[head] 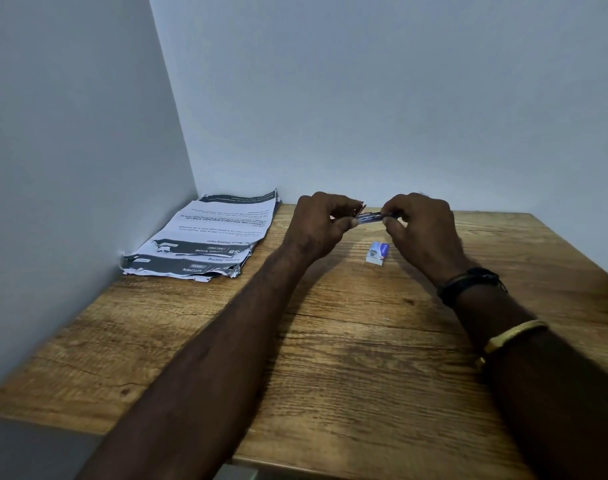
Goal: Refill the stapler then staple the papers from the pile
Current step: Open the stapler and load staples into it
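A small dark stapler [371, 217] is held above the far part of the wooden table [330, 341], between both hands. My left hand [321, 225] grips its left end, where a reddish part shows by the fingertips. My right hand [422, 225] pinches its right end. Whether the stapler is open is too small to tell. A small white and blue staple box [377, 253] lies on the table just below the hands. The pile of printed papers [209, 237], with ragged edges, rests in the back left corner against the wall.
Walls close the table on the left [70, 168] and at the back [399, 98]. The table's front edge [295, 459] runs under my forearms. My right wrist wears a black band and a gold bangle.
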The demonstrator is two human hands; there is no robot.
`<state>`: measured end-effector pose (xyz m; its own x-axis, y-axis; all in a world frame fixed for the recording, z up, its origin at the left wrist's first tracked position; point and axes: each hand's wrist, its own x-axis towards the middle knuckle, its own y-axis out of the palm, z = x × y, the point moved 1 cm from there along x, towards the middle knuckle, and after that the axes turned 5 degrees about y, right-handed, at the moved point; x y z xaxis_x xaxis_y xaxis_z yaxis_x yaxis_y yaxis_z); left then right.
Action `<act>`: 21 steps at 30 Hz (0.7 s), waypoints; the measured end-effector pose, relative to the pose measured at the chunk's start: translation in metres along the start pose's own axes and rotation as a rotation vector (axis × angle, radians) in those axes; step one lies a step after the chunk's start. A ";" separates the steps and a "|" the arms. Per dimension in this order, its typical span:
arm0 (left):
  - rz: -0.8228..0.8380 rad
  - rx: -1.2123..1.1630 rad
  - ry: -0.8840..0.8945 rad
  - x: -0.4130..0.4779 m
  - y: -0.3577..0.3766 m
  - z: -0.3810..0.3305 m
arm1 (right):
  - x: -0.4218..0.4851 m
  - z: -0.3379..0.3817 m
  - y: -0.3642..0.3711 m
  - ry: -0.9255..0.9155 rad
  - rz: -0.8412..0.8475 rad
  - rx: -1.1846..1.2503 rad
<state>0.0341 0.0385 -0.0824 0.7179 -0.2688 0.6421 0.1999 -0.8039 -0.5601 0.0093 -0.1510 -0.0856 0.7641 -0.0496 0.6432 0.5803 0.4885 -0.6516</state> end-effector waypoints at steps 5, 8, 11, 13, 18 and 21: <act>0.019 0.085 0.115 -0.001 0.006 0.001 | 0.002 -0.001 0.000 -0.008 -0.018 0.044; 0.055 0.152 0.154 0.000 0.006 0.002 | 0.002 -0.001 0.001 -0.013 -0.032 0.050; 0.105 0.209 0.175 0.001 0.006 0.002 | 0.001 -0.001 0.001 -0.016 -0.041 0.057; 0.113 0.216 0.175 0.001 0.006 0.001 | 0.001 -0.001 0.001 -0.022 -0.047 0.062; 0.057 0.149 0.123 0.002 0.004 -0.001 | 0.000 -0.001 0.002 0.006 -0.048 0.105; 0.028 0.084 -0.014 0.003 0.003 -0.003 | -0.001 0.000 0.001 0.067 -0.052 0.198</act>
<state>0.0349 0.0330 -0.0803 0.7329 -0.2831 0.6187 0.2346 -0.7485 -0.6203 0.0096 -0.1507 -0.0869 0.7556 -0.1339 0.6412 0.5577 0.6450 -0.5225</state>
